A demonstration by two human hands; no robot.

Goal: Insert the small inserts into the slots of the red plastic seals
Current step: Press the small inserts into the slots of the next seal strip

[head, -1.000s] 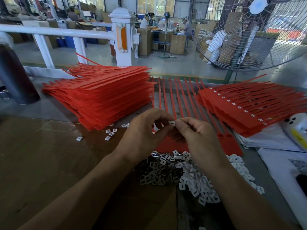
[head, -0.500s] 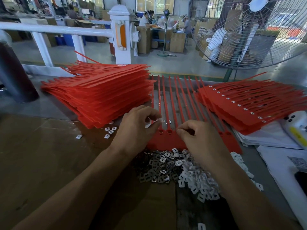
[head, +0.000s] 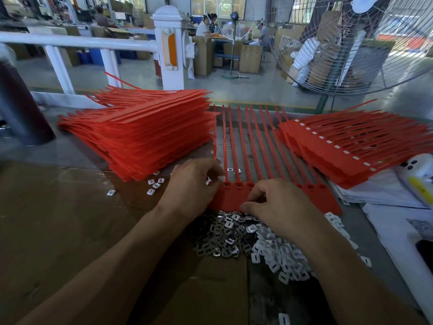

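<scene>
Flat strip of joined red plastic seals (head: 230, 199) on bench (head: 70, 221), pinned at left end by curled left hand (head: 194, 184); small insert there likely, unconfirmed. Right hand (head: 278, 205) curled at strip's near edge above heap of small grey and white inserts (head: 236, 233), grasp hidden. Probably light, stiff, slippery bits: best pinched by edges, seals steadied at flat tag.

you have two stacks of red seals (head: 150, 137), one sheet of joined seals (head: 234, 200) between your two hands, one heap of inserts (head: 257, 242) too many to count, and one fan (head: 351, 43).
</scene>
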